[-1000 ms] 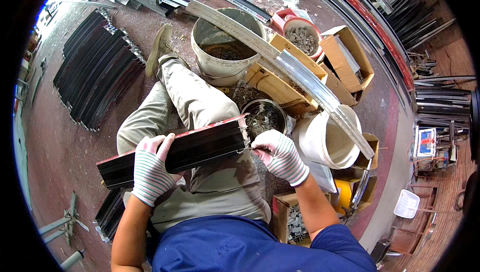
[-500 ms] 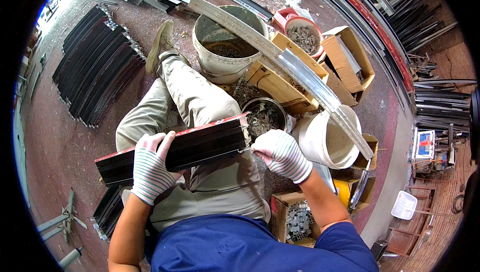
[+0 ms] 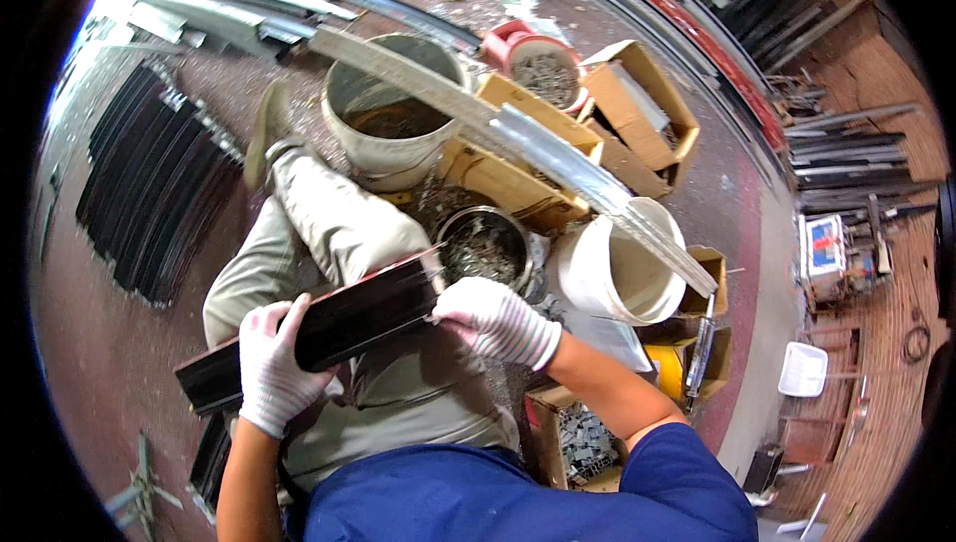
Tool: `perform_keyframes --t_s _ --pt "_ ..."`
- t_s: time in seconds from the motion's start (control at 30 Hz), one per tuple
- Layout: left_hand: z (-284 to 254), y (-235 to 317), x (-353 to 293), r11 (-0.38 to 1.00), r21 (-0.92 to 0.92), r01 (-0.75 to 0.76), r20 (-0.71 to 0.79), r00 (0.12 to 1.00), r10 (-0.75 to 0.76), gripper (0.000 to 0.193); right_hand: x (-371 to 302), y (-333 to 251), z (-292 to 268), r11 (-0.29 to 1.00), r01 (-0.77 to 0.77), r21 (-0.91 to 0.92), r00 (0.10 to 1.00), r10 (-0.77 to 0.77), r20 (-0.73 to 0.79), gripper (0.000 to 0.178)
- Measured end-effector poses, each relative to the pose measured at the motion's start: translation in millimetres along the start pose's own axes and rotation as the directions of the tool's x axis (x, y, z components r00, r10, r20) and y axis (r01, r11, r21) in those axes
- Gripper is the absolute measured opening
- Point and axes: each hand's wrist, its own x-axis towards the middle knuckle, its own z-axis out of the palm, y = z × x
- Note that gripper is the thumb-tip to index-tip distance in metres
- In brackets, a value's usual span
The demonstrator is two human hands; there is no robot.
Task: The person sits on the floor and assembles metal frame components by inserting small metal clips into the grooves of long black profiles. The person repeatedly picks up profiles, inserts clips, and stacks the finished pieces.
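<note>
A black metal profile (image 3: 368, 321) with a reddish upper edge lies slanted across my lap, its right end higher than its left. My left hand (image 3: 279, 368), in a striped knit glove, is closed round its left part, thumb on the near side hidden in part. At the right end, my gloved right hand (image 3: 500, 325) has its fingers pinched together against the lower corner. Whatever is between those fingertips is too small to make out. Just beyond that end stands a round metal pot (image 3: 486, 248) holding small metal bits.
A long metal bar (image 3: 418, 84) lies across a grey bucket (image 3: 388, 158), a wooden box (image 3: 508, 183) and a white bucket (image 3: 588, 268). Stacked black profiles (image 3: 159, 183) are at left. A box of metal pieces (image 3: 588, 442) sits by my right elbow. Cardboard boxes (image 3: 637, 114) stand farther off.
The view has shifted, so most things appear farther left. The profile's tilt is steeper, and my right fingers have come closer against its right end. My left hand keeps its hold.
</note>
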Motion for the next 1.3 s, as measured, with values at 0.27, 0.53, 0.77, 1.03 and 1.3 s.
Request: perform_keyframes --t_s 0.27,0.53,0.77,1.03,1.3 --pt "10.1 -3.5 -8.2 0.998 -0.051 0.032 -0.011 0.999 -0.032 0.107 -21.8 26.1 -82.5 0.901 -0.327 -0.286 0.934 0.262 -0.241 0.022" --pt "11.5 -3.4 -9.8 0.999 -0.038 0.026 -0.004 1.000 -0.027 0.112 -129.5 130.5 -174.6 0.211 -0.774 -0.597 0.619 0.450 -0.644 0.075" --pt "10.9 -4.2 -10.6 0.999 -0.029 0.014 -0.006 1.000 -0.014 0.111 -138.1 147.1 -177.2 0.170 -0.741 -0.650 0.631 0.509 -0.586 0.076" --pt "9.0 -1.1 -9.7 0.999 -0.033 0.014 -0.012 1.000 -0.014 0.110 -143.0 146.5 -176.9 0.275 -0.712 -0.646 0.697 0.390 -0.602 0.061" --pt "11.0 -2.5 -10.2 0.999 -0.039 0.006 -0.018 1.000 -0.007 0.112 -156.2 174.5 -193.3 0.419 -0.905 -0.069 0.320 0.567 -0.759 0.022"
